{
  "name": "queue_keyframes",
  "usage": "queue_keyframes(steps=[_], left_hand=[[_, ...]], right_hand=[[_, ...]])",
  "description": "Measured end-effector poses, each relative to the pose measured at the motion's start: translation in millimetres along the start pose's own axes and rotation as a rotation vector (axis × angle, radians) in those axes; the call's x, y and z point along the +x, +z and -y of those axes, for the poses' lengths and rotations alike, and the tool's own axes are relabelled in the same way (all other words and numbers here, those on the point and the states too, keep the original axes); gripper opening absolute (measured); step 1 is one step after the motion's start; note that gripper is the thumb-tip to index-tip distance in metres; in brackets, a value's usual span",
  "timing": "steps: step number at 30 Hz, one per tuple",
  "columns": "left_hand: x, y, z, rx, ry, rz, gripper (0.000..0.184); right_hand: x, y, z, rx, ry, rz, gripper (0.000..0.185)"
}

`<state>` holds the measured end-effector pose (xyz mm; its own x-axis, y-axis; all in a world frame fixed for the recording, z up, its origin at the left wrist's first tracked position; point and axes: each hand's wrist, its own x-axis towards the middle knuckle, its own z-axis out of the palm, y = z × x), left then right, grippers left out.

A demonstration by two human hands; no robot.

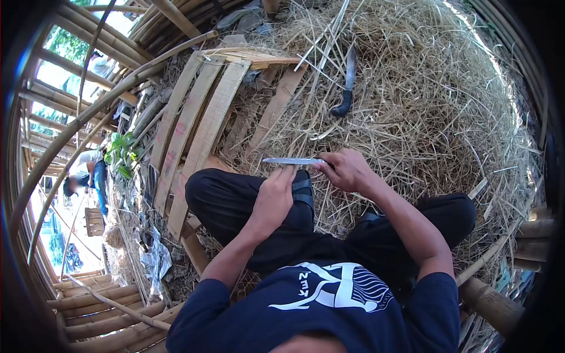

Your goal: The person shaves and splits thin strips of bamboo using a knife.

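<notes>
Daylight scene, decent mid exposure on the straw [424,117], soft low-contrast shadows there. Left of the straw, background between bamboo poles [135,75] is blown to white. Thin hot strip along the straw's right edge. Blade [291,160] over the straw shows pale sheen. Fisheye bowing outward from the straw, black vignette, blue rim fringe far left.

This seems to be a rustic, open-sided bamboo shed: bamboo poles [82,73] at ten o'clock let in daylight and foliage, bamboo slats [94,299] lie at eight, straw-like litter [424,88] covers the ground at two, and rough wooden planks [215,109] sit towards eleven.
</notes>
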<state>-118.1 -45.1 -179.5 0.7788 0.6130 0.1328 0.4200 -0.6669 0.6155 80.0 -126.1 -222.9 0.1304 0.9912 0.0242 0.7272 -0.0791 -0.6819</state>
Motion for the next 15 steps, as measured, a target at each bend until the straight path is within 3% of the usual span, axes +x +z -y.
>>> queue_keyframes(steps=[4,8,9,10,12,13,15], left_hand=[[-4,-2,4,0.025,-0.012,0.024,0.024],[-2,-9,-1,0.020,-0.061,0.046,0.028],[-12,-13,-4,0.018,-0.062,0.053,0.028],[-24,-20,-5,-0.006,-0.051,0.071,0.029],[-57,-31,-5,-0.098,-0.077,0.083,0.030],[-68,-33,-5,-0.177,-0.110,0.078,0.031],[-69,-37,0,-0.302,-0.312,0.080,0.030]], right_hand=[[4,14,-18,-0.113,-0.085,-0.124,0.041],[13,7,-24,-0.193,-0.075,-0.034,0.036],[21,-10,-28,-0.010,0.388,0.011,0.029],[23,-17,-84,0.041,0.606,-0.186,0.029],[6,-80,-141,-0.260,0.736,-0.422,0.035],[4,-93,-158,-0.289,0.689,-0.637,0.041],[12,-114,-132,0.028,0.681,-0.859,0.051]])
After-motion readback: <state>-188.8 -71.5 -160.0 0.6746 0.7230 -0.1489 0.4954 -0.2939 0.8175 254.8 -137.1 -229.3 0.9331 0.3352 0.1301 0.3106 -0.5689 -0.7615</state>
